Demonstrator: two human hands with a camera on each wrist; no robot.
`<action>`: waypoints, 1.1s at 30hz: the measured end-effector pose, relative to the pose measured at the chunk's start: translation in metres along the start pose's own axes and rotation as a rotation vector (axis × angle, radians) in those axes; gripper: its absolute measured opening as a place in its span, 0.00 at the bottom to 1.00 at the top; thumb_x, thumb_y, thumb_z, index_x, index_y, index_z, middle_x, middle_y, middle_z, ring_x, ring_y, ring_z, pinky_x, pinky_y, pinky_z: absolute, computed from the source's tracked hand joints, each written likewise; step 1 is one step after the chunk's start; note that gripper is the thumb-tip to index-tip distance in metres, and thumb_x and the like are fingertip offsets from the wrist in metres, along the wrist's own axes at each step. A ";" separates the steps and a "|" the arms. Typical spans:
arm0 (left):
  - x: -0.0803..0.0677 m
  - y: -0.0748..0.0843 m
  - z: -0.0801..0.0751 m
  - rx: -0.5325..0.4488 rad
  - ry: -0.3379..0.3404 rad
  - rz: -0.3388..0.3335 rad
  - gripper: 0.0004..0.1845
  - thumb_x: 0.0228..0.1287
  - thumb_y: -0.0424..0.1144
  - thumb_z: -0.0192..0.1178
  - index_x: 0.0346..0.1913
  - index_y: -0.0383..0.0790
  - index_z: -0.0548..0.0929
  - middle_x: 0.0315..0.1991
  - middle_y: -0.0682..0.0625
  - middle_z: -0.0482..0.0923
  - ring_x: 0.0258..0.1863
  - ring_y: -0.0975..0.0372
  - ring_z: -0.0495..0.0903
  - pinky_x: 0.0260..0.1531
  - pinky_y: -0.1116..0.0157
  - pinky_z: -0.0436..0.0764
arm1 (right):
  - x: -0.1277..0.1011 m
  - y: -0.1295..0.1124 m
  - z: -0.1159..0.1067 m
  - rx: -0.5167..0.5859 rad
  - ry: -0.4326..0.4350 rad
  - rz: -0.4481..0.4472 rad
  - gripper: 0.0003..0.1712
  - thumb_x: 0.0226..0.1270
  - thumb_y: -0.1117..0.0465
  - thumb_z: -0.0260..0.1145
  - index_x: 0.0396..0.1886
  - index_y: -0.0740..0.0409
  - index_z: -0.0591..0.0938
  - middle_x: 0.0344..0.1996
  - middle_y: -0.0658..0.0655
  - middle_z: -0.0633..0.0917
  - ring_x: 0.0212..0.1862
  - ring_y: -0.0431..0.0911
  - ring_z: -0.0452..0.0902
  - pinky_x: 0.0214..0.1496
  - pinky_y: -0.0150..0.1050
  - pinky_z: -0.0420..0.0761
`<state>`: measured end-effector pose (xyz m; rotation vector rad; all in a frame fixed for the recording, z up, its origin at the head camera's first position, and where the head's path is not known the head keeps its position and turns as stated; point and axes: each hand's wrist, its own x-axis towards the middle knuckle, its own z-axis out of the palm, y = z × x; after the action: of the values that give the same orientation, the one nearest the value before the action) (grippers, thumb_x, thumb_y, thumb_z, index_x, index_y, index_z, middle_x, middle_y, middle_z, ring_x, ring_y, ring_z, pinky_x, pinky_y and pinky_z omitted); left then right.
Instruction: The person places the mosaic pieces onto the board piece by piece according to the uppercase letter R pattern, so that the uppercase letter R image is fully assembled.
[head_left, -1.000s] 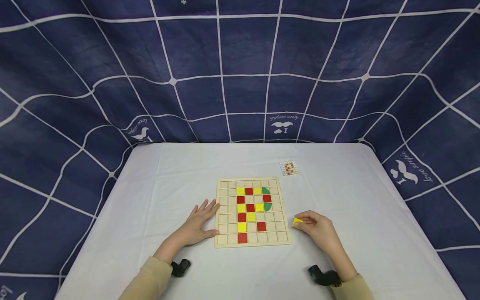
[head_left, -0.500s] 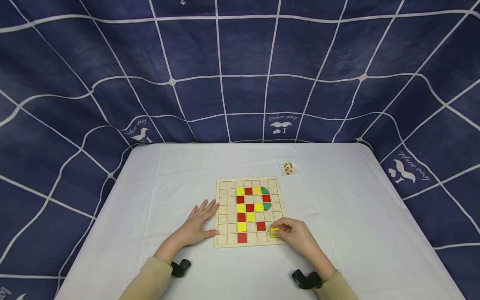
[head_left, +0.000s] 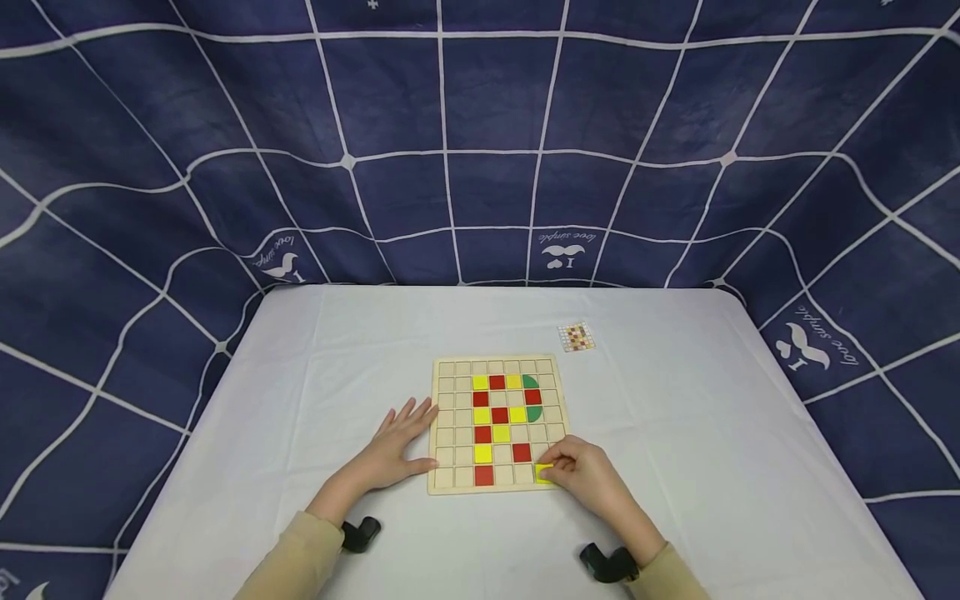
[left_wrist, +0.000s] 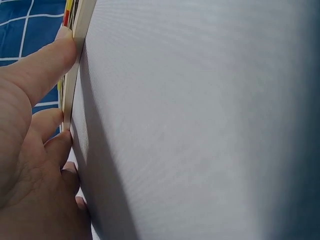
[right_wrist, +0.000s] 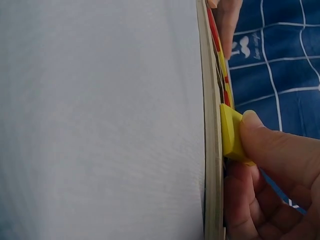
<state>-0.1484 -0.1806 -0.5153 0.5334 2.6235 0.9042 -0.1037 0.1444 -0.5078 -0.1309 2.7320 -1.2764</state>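
Note:
A pale wooden grid board (head_left: 464, 433) lies on the table in the head view. Red and yellow square tiles and two green quarter-round tiles (head_left: 533, 413) sit in its cells, in a pattern like a letter R. At the board's lower right corner my right hand (head_left: 587, 473) pinches a yellow square tile (head_left: 543, 473) between thumb and fingers. The right wrist view shows this yellow tile (right_wrist: 231, 131) tilted close over the board's surface. My left hand (head_left: 393, 447) has its fingers spread, with thumb and fingertips touching the board's left edge.
A small printed card (head_left: 576, 337) with a coloured grid pattern lies beyond the board's far right corner. White cloth covers the table (head_left: 360, 350). A dark blue curtain with white lines (head_left: 487, 192) hangs around it.
My right hand has carried the yellow tile leftward from beside the board to over its bottom row, and lowered it toward the near edge. The left hand has stayed in place.

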 end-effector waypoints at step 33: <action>0.001 0.000 -0.013 -0.049 0.003 -0.087 0.41 0.64 0.51 0.65 0.76 0.41 0.61 0.77 0.42 0.55 0.79 0.45 0.46 0.76 0.43 0.45 | 0.012 0.009 -0.036 -0.035 0.128 0.037 0.05 0.62 0.62 0.71 0.38 0.54 0.87 0.31 0.50 0.83 0.30 0.38 0.75 0.31 0.27 0.78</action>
<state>-0.1545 -0.1875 -0.5059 0.4031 2.5979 0.9399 -0.1215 0.1757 -0.4925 -0.0022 2.8500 -1.2694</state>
